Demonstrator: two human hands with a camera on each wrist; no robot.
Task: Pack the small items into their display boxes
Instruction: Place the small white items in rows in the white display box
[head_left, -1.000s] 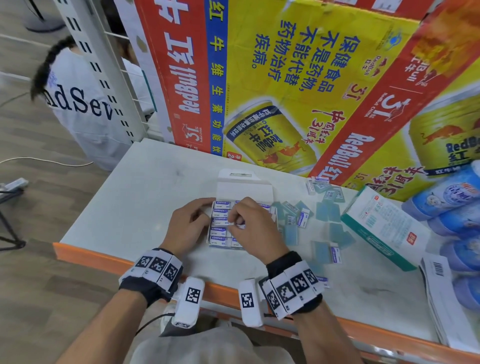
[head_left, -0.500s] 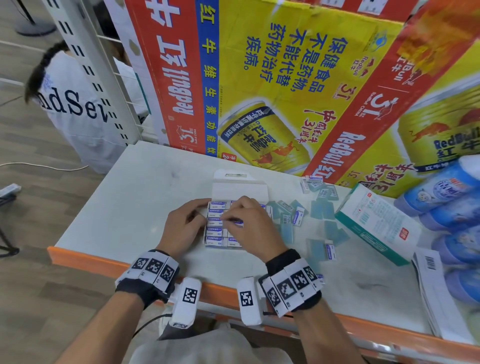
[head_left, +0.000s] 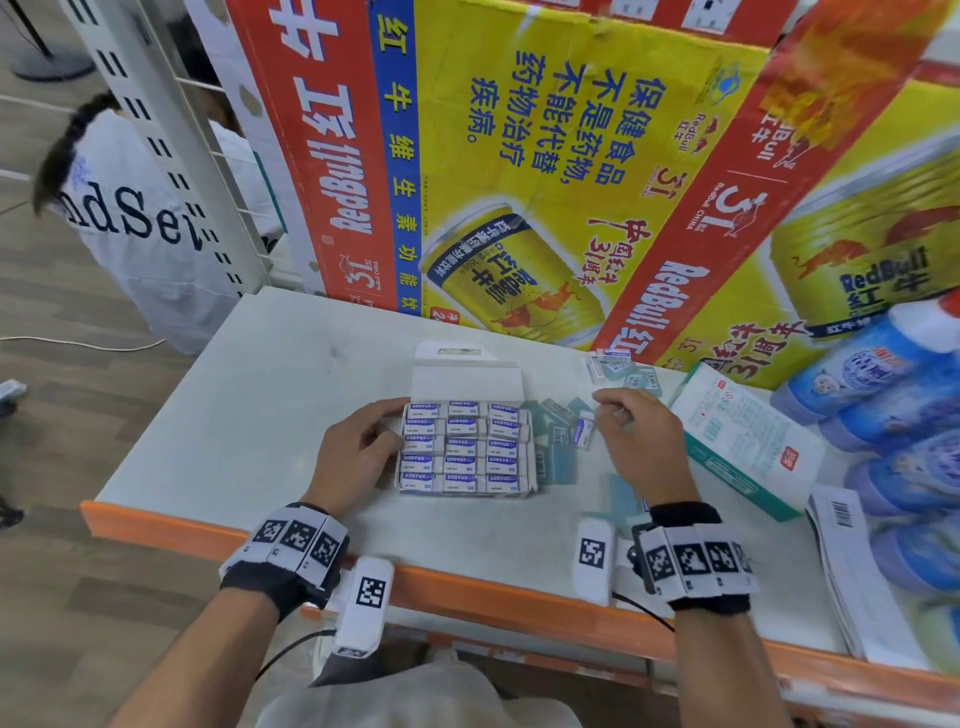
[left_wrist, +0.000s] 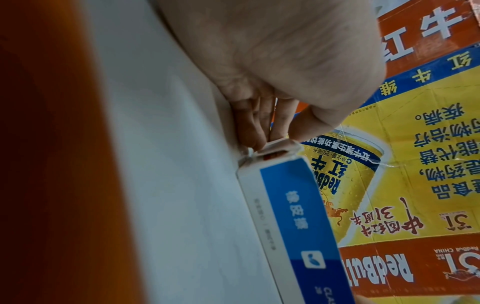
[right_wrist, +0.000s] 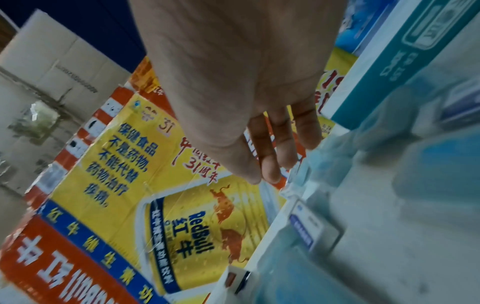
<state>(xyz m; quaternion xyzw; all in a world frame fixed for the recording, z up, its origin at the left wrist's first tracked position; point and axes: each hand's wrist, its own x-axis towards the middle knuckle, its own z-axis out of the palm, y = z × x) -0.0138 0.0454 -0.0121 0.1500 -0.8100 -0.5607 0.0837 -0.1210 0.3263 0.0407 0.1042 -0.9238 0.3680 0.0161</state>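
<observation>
Your left hand (head_left: 358, 452) steadies the eraser-filled display box (head_left: 465, 447), fingers relaxed against its side. To the box's right, your empty, loosely curled right hand (head_left: 636, 441) reaches toward loose erasers (head_left: 582, 431); a careless push could scatter them.

— What is on the white worktop (head_left: 249, 415)?
— An open box of erasers (head_left: 465, 448), loose erasers (head_left: 582, 431) beside it, a green-and-white box (head_left: 748, 441), blue bottles (head_left: 893, 405) and papers (head_left: 852, 566).

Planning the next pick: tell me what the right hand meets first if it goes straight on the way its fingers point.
Probably the loose erasers lying just beyond the right hand, before the Red Bull carton behind them; depth is uncertain.
</observation>
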